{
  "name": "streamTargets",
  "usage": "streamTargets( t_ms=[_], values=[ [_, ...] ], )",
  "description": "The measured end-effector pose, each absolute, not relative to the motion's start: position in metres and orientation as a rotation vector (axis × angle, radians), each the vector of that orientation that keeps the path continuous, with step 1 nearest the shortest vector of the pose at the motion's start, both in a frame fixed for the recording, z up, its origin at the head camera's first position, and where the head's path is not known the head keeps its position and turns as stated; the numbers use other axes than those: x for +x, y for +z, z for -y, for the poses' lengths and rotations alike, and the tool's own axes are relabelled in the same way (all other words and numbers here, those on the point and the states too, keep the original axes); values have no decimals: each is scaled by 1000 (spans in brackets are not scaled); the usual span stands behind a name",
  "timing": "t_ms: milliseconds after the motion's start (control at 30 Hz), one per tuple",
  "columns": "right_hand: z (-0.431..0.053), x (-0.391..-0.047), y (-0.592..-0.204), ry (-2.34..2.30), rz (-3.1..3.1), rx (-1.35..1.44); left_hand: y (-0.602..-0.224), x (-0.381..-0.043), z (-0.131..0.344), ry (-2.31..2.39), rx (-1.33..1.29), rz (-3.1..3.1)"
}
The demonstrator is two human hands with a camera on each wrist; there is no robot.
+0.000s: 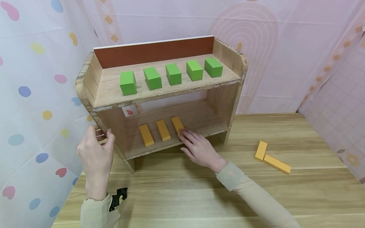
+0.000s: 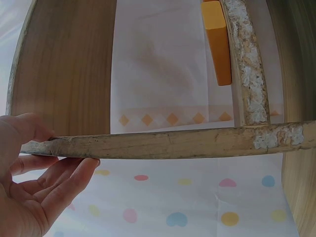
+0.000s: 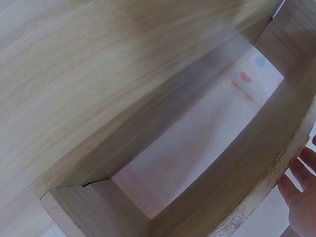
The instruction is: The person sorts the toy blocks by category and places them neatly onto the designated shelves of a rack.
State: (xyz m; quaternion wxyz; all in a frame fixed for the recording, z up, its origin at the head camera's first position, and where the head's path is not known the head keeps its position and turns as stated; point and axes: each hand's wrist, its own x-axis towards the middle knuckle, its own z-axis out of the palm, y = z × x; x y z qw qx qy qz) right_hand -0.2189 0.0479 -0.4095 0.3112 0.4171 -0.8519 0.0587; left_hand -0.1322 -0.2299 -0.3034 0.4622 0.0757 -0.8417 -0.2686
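Observation:
A two-tier wooden shelf (image 1: pixel 171 91) stands on the table. My left hand (image 1: pixel 97 155) holds the front edge of its left side panel, thumb on one face and fingers on the other in the left wrist view. On the lower tier three orange blocks lie in a row: a left block (image 1: pixel 146 135), a middle block (image 1: pixel 163 130) and a right block (image 1: pixel 177 124). My right hand (image 1: pixel 199 148) touches the near end of the right block with extended fingertips, its thumb apart from the block. In the right wrist view, the right hand (image 3: pixel 303 187) is partly cut off at the shelf's front edge.
Several green blocks (image 1: pixel 174 74) stand in a row on the upper tier, before a brown back board (image 1: pixel 156 52). Two more orange blocks (image 1: pixel 276 164) lie on the table (image 1: pixel 308 190) at the right. Patterned cloth (image 1: pixel 182 25) hangs behind and at both sides.

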Motion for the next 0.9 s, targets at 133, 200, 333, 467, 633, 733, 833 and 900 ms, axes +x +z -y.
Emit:
streamTargets(
  t_ms=[133,200,333,467,633,733,833,900],
  values=[
    [-52,-219,-410,164,2222,1122,-303,-132,230,-663,181,2069],
    [-55,-218,-409,181,2211,1141,-303,-133,230,-664,179,2068],
    [-64,-219,-408,241,2215,1179,-303,-133,230,-666,175,2065],
    [-79,-220,-407,343,2236,1209,-303,-132,230,-668,178,2067],
    [-104,-222,-407,482,2253,1220,-303,-132,229,-671,184,2068],
    [-121,-223,-405,584,2281,1219,-303,-132,229,-672,187,2068],
    [-138,-224,-401,712,2365,1205,-303,-132,230,-672,189,2070],
    [-151,-224,-398,825,2461,1178,-304,-132,230,-673,191,2072]
  ],
)
